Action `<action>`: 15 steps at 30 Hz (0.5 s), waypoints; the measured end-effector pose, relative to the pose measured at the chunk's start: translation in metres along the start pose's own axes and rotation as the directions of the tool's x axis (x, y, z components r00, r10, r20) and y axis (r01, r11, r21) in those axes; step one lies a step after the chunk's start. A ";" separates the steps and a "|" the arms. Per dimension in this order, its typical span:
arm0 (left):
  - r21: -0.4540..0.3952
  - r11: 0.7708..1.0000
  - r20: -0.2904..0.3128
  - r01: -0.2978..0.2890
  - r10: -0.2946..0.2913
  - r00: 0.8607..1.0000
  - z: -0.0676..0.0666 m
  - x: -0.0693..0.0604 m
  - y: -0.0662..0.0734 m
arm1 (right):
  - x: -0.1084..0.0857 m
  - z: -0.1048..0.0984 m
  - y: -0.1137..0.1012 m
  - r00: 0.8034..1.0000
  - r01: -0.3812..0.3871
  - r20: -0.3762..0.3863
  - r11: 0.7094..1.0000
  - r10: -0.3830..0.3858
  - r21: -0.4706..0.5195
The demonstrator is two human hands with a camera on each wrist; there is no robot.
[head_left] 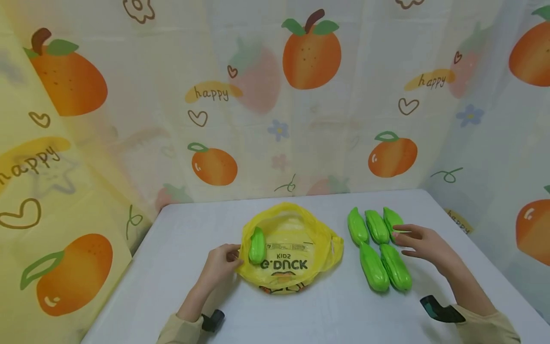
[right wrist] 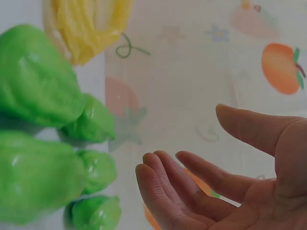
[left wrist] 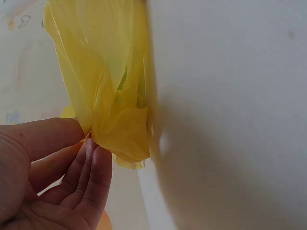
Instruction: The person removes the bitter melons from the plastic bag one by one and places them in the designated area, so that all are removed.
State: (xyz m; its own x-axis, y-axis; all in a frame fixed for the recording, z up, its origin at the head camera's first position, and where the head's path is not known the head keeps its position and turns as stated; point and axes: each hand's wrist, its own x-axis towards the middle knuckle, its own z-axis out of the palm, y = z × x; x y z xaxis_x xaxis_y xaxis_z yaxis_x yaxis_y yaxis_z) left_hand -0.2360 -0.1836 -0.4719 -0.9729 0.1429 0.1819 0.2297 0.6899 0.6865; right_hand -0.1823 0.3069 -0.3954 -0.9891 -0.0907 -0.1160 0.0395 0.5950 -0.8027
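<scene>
A yellow plastic bag (head_left: pixel 318 267) with "G.DUCK KIDS" print lies on the table, its mouth spread wide. One glossy green gourd-shaped vegetable (head_left: pixel 258 246) rests inside, against its left side. My left hand (head_left: pixel 220 263) pinches the bag's left rim; in the left wrist view, thumb and fingertips grip the gathered yellow film (left wrist: pixel 122 129). To the right, several similar green vegetables (head_left: pixel 374 267) lie in two rows. Fingers spread and holding nothing, my right hand (head_left: pixel 425 242) hovers by the far-right vegetable (head_left: pixel 392 220), partly covering it. The right wrist view shows the palm and fingers apart from the vegetables.
The white table (head_left: pixel 185 229) has its back edge near a fruit-printed curtain (head_left: pixel 258 143). More of this curtain hangs at both sides. Each wrist carries a dark strapped device, on the left (head_left: pixel 212 321) and on the right (head_left: pixel 441 310).
</scene>
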 end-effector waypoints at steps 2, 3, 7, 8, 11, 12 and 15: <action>-0.003 1.000 0.002 0.004 -0.004 1.000 0.000 0.000 0.000 | 0.004 0.006 -0.010 1.000 0.009 -0.005 1.000 -0.009 0.006; -0.003 1.000 0.004 0.010 -0.010 1.000 0.001 -0.001 0.000 | 0.006 0.009 -0.014 1.000 0.013 -0.006 1.000 -0.013 0.015; 0.000 1.000 0.015 0.024 -0.024 1.000 0.002 -0.001 -0.002 | 0.016 0.023 -0.032 1.000 0.027 -0.001 0.998 -0.027 0.053; -0.001 1.000 0.016 0.030 -0.030 0.999 0.002 -0.001 -0.002 | 0.019 0.027 -0.036 1.000 0.031 0.000 0.998 -0.031 0.056; -0.007 1.000 0.010 0.026 -0.026 1.000 0.001 -0.001 -0.002 | 0.029 0.037 -0.050 0.999 0.051 0.006 0.995 -0.052 0.090; -0.010 1.000 0.009 0.022 -0.022 1.000 0.001 -0.001 -0.002 | 0.033 0.040 -0.054 0.998 0.063 0.009 0.992 -0.064 0.106; -0.010 1.000 0.002 0.010 -0.010 1.000 0.000 -0.001 -0.002 | 0.042 0.052 -0.065 0.995 0.087 0.024 0.985 -0.092 0.151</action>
State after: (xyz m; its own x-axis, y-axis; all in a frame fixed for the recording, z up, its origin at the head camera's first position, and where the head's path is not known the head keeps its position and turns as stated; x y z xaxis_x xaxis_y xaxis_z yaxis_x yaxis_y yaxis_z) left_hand -0.2357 -0.1852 -0.4741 -0.9751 0.1379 0.1738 0.2207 0.6843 0.6950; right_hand -0.2187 0.2231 -0.3784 -0.9848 -0.1643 -0.0559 -0.0258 0.4570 -0.8891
